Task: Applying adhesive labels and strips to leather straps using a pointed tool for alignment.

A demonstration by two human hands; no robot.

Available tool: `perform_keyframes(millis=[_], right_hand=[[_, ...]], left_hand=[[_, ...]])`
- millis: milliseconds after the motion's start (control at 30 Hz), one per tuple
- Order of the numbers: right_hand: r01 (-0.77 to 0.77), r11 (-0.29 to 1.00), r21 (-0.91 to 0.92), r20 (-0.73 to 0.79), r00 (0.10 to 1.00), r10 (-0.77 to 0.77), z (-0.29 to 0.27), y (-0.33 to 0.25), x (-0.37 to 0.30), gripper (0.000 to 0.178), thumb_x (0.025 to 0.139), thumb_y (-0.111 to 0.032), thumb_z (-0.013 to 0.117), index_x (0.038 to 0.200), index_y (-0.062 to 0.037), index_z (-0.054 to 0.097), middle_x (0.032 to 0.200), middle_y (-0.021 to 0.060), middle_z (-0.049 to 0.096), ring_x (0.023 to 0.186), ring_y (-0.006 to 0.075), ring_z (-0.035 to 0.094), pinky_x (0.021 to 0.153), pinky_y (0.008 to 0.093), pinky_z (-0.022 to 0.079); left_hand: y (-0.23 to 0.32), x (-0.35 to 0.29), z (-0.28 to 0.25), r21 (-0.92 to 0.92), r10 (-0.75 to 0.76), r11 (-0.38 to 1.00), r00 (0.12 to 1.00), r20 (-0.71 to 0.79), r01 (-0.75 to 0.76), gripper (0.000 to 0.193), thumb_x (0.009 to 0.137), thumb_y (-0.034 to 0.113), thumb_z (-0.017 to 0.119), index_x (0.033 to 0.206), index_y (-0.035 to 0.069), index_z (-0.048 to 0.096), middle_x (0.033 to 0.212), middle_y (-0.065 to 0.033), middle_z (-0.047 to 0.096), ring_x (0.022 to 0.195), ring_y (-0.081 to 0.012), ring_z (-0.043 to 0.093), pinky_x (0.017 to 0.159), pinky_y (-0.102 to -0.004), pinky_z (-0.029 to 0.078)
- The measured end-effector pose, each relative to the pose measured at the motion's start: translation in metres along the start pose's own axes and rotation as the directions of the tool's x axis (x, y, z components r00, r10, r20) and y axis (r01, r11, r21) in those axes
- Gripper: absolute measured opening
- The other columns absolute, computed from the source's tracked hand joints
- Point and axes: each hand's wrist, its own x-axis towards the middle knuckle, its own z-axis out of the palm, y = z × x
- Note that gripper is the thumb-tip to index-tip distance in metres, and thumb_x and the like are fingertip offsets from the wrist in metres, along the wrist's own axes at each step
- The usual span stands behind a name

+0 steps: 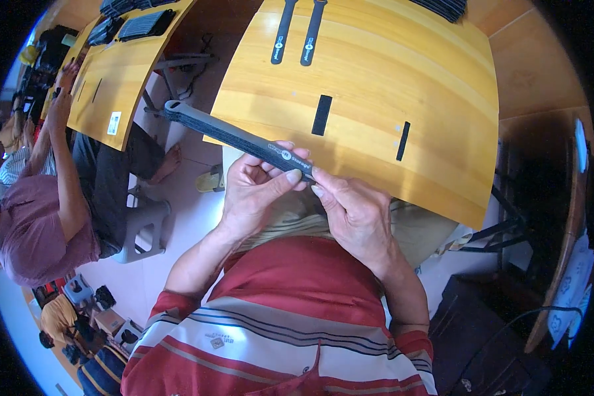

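A stack of black straps (221, 135) with white printing on top slants over the near left edge of the wooden table (389, 59). Its rounded end with a hole points to the far left. My left hand (249, 195) is closed round the stack near its close end, thumb on top. My right hand (358, 212) pinches that same end between thumb and fingers; the tip is partly hidden there. Farther off on the table lie two more black straps, a left one (283, 33) and a right one (313, 33), side by side.
Two short black strips, a wider one (321, 115) and a narrower one (403, 141), are on the tabletop. A bundle of straps (445, 8) lies at the far edge. On the left, a co-worker (46, 224) works at another table (115, 86), near a grey stool (142, 228).
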Motion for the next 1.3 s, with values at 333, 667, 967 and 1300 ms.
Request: perform_keyframes(millis=[333, 667, 967, 1300], right_hand=[[-0.030, 0.999, -0.041, -0.034, 0.999, 0.029, 0.003, 0.003, -0.003, 0.024, 0.085, 0.001, 0.072, 0.110, -0.0011, 0.071, 0.084, 0.0171, 0.072, 0.072, 0.0285, 0.072, 0.062, 0.0364, 0.056], [-0.129, 0.991, -0.023, -0.072, 0.989, 0.127, 0.006, 0.003, -0.005, 0.022, 0.086, 0.000, 0.070, 0.108, 0.0011, 0.069, 0.088, 0.0192, 0.072, 0.076, 0.0309, 0.073, 0.065, 0.0377, 0.058], [-0.176, 0.984, -0.004, -0.059, 0.983, 0.176, 0.002, 0.000, -0.003, 0.023, 0.086, 0.002, 0.070, 0.110, 0.0021, 0.070, 0.092, 0.0215, 0.073, 0.083, 0.0317, 0.074, 0.070, 0.0363, 0.059], [-0.113, 0.993, 0.017, 0.009, 0.994, 0.113, -0.003, 0.017, -0.008, 0.030, 0.086, 0.005, 0.069, 0.115, -0.0011, 0.069, 0.091, 0.0201, 0.072, 0.079, 0.0294, 0.074, 0.068, 0.0359, 0.059]], left_hand=[[-0.010, -0.001, 0.009, 0.085, 0.059, 0.995, 0.997, -0.041, -0.055, 0.037, 0.091, -0.006, 0.066, 0.126, 0.000, 0.055, 0.122, -0.0161, 0.065, 0.108, -0.0212, 0.066, 0.090, -0.0347, 0.060], [-0.022, -0.003, 0.019, 0.282, 0.199, 0.945, 0.975, -0.101, -0.163, 0.038, 0.090, -0.004, 0.069, 0.125, -0.001, 0.055, 0.119, -0.0145, 0.068, 0.103, -0.0155, 0.066, 0.085, -0.0277, 0.057], [-0.026, -0.001, 0.027, 0.324, 0.273, 0.921, 0.952, -0.139, -0.217, 0.032, 0.090, -0.004, 0.070, 0.120, -0.003, 0.059, 0.115, -0.0144, 0.069, 0.103, -0.0163, 0.066, 0.088, -0.0279, 0.056], [-0.015, 0.001, 0.015, 0.387, 0.184, 0.909, 0.982, -0.042, -0.154, 0.029, 0.090, 0.000, 0.071, 0.118, -0.002, 0.060, 0.111, -0.0136, 0.070, 0.101, -0.0167, 0.067, 0.090, -0.0303, 0.055]])
